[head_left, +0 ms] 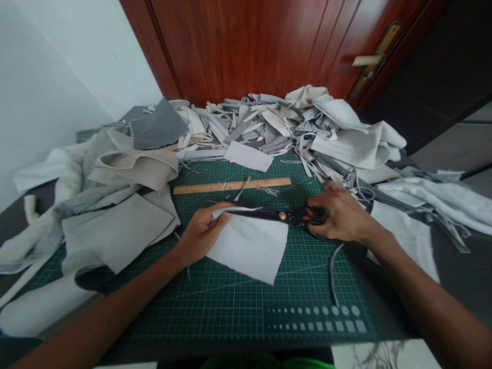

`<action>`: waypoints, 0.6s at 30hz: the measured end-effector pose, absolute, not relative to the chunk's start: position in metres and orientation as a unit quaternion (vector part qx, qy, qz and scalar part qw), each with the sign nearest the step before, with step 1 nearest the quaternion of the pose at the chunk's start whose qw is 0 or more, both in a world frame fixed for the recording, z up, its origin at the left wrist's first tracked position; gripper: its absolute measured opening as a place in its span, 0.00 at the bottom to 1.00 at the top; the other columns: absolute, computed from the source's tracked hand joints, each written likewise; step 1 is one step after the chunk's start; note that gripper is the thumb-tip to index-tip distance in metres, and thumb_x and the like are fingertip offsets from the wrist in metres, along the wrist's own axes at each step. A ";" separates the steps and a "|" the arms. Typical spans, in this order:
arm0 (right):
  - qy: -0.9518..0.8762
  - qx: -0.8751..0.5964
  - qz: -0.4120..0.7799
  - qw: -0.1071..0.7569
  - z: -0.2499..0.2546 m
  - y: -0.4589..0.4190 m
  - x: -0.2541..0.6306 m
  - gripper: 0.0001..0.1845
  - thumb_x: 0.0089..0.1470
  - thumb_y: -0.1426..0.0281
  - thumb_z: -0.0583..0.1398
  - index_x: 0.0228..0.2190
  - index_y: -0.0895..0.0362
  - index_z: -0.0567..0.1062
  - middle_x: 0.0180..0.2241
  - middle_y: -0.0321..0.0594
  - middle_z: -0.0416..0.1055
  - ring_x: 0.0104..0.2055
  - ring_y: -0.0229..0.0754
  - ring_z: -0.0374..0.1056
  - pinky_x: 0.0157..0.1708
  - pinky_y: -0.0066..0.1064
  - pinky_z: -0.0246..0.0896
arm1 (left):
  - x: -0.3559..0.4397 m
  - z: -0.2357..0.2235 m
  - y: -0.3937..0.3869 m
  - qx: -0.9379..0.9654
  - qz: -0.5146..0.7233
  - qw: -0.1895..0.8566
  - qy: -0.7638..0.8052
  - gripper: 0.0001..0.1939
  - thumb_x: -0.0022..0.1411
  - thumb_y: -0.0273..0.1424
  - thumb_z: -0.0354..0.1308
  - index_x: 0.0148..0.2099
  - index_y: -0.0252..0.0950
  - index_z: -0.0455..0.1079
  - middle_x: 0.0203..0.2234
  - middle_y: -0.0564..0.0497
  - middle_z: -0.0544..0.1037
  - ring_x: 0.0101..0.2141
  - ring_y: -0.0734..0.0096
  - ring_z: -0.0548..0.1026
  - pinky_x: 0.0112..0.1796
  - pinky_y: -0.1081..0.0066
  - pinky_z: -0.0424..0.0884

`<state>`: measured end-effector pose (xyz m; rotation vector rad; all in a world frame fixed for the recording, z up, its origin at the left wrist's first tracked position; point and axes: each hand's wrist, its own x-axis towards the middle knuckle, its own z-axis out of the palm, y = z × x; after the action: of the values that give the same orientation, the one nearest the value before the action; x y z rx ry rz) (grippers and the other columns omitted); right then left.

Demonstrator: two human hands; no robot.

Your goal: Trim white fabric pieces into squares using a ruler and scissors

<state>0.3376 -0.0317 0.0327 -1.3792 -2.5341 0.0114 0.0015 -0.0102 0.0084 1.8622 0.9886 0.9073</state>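
Observation:
My left hand point(202, 234) pinches the top edge of a white fabric piece point(248, 248) lying on a green cutting mat point(307, 292). My right hand point(340, 212) grips the handles of large black tailor's shears point(269, 214), which have a brass pivot screw. The shears lie nearly level, with their blades reaching left along the fabric's upper edge. A narrow strip of fabric rises between the blades, and the blade tips are hidden by my left fingers.
A wooden ruler point(231, 186) lies on the mat behind the shears. Heaps of white and grey fabric scraps point(265, 128) cover the far side, with larger grey pieces point(115, 225) at left. A curved grey strip point(332, 274) lies at the mat's right edge. A wooden door point(249, 41) stands behind.

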 end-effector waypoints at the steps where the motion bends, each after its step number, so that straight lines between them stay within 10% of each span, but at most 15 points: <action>1: -0.870 -0.476 0.000 0.128 0.033 -0.032 0.337 0.09 0.48 0.64 0.62 0.21 0.52 0.69 0.21 0.36 0.72 0.25 0.43 0.58 0.36 0.38 0.48 | 0.002 0.008 -0.010 0.737 0.359 0.413 0.396 0.17 0.71 0.39 0.54 0.47 0.33 0.79 0.33 0.50 0.83 0.29 0.69 0.77 0.28 0.75 0.69; 18: -0.871 -0.477 -0.005 0.113 0.033 -0.031 0.341 0.11 0.49 0.63 0.63 0.20 0.52 0.72 0.18 0.35 0.70 0.24 0.42 0.56 0.35 0.38 0.49 | 0.001 0.006 -0.010 0.741 0.352 0.427 0.381 0.15 0.70 0.37 0.55 0.34 0.35 0.75 0.24 0.55 0.78 0.21 0.75 0.70 0.20 0.78 0.63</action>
<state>0.3413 -0.0307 0.0327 -1.4002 -2.5558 -0.0133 0.0015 -0.0102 0.0061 1.8511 0.9522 0.8806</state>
